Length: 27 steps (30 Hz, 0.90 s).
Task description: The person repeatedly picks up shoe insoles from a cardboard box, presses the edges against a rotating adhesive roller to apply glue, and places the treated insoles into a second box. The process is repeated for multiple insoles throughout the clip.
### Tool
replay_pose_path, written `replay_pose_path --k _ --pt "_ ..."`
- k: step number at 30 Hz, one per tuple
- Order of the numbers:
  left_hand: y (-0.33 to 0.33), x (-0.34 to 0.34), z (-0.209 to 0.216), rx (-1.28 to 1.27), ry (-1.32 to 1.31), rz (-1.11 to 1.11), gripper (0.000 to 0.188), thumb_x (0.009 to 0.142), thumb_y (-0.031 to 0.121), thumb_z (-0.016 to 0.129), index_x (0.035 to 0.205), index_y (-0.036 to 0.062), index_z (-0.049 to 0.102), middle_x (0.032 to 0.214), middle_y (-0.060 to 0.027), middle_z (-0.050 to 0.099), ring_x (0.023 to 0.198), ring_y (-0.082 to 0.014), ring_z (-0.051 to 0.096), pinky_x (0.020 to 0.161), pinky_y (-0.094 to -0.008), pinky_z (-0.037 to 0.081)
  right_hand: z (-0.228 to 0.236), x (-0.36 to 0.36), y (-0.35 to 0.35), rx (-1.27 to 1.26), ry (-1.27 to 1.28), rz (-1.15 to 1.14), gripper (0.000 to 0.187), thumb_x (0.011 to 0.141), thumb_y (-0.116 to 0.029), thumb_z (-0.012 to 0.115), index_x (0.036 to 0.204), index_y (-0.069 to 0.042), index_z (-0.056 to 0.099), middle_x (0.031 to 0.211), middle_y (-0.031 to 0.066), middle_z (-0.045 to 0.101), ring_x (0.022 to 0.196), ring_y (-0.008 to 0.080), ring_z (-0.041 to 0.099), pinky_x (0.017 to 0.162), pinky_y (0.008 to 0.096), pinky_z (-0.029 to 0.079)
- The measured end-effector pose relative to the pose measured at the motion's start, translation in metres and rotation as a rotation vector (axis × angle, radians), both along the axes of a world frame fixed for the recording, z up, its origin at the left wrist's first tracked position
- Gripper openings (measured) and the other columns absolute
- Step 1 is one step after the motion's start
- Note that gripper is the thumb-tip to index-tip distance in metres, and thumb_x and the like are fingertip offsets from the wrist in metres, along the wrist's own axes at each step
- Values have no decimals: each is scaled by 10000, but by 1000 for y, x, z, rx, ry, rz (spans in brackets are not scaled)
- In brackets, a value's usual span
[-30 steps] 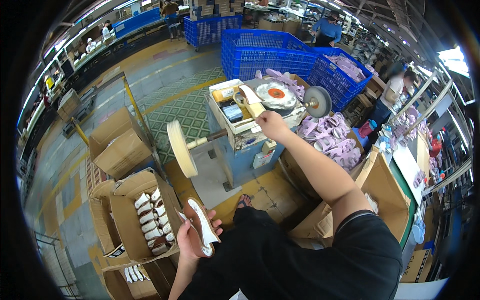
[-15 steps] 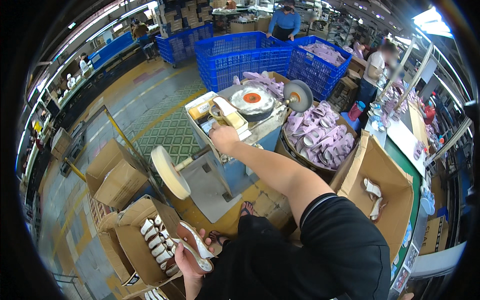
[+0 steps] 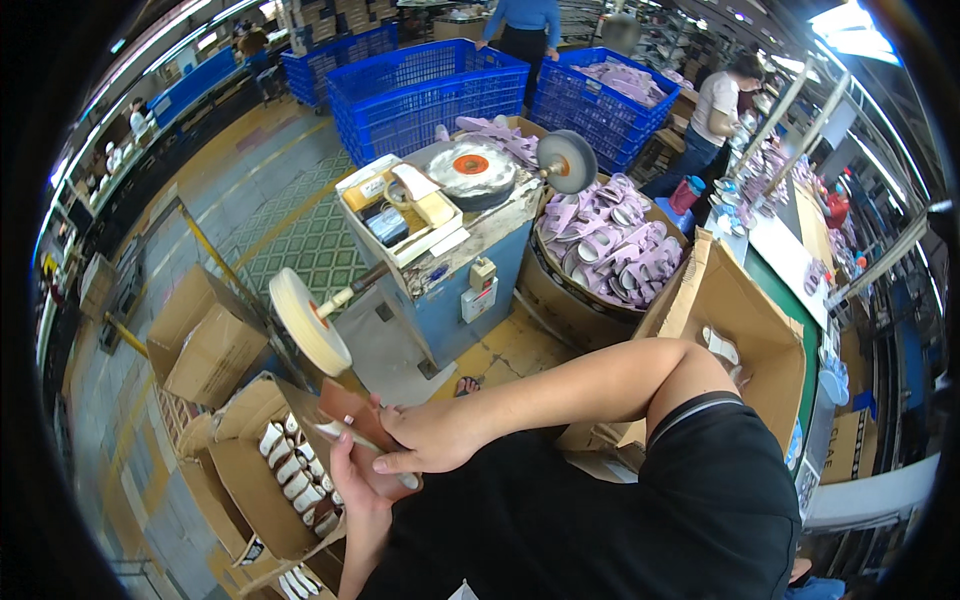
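Observation:
A wedge-like sandal with a brown insole and pale edge (image 3: 345, 408) is held low in front of me, tilted up to the left. My left hand (image 3: 360, 490) grips it from below, with the thumb up along its side. My right hand (image 3: 435, 438) lies across the sandal from the right, its thumb on the near face and its fingers partly hidden behind. Whether a small item sits under the right fingers cannot be seen. Left of the hands, a cardboard box (image 3: 235, 470) holds several white sandals (image 3: 295, 478).
Ahead stands a blue machine (image 3: 455, 300) with a cream wheel (image 3: 310, 322), a grey wheel (image 3: 567, 162) and a tray of small items (image 3: 425, 238). Lilac sandals (image 3: 610, 240) fill a round bin. An open carton (image 3: 770, 330) is at right. Blue crates (image 3: 425, 105) and co-workers are beyond.
My right hand has come back from the tray on the machine to the sandal in my left hand. The sandal has risen and tilted, and the view has shifted.

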State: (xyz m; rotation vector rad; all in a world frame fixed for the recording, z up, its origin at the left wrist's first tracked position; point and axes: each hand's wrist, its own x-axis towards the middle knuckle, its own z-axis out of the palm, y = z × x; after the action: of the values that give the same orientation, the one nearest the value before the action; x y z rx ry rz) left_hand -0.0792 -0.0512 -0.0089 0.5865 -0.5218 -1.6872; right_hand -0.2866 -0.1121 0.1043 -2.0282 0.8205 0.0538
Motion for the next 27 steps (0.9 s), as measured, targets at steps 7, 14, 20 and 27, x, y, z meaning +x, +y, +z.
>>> replay_pose_path --k 7,14,20,27 --pt "12 9 2 25 45 -14 758 1070 404 616 1729 90 411 1666 -269 569 1479 -414 613 1266 -564 490 -20 14 5 145 -104 -29 748 1188 -505 579 1466 177 444 1323 383 671 1246 532 697 1095 521 552" --pt "30 22 -12 38 59 15 775 1054 371 642 1730 71 410 1674 -255 564 1498 -396 603 1287 -545 471 -53 26 20 60 -187 -57 742 1132 -441 706 1488 137 406 1272 367 677 1177 511 712 1023 508 572" --pt "32 20 2 25 -43 45 805 1050 371 648 1748 68 386 1618 -211 585 1465 -385 620 1257 -541 497 -50 24 25 70 -358 -186 892 1015 -443 861 1479 159 393 1244 381 707 1173 485 748 994 477 607" --pt "31 10 14 35 -16 7 759 1077 389 625 1733 77 404 1594 -189 603 1450 -384 628 1213 -573 527 -29 10 21 267 -274 -233 1007 960 -443 913 1547 180 383 1354 363 701 1263 429 741 1057 443 604"
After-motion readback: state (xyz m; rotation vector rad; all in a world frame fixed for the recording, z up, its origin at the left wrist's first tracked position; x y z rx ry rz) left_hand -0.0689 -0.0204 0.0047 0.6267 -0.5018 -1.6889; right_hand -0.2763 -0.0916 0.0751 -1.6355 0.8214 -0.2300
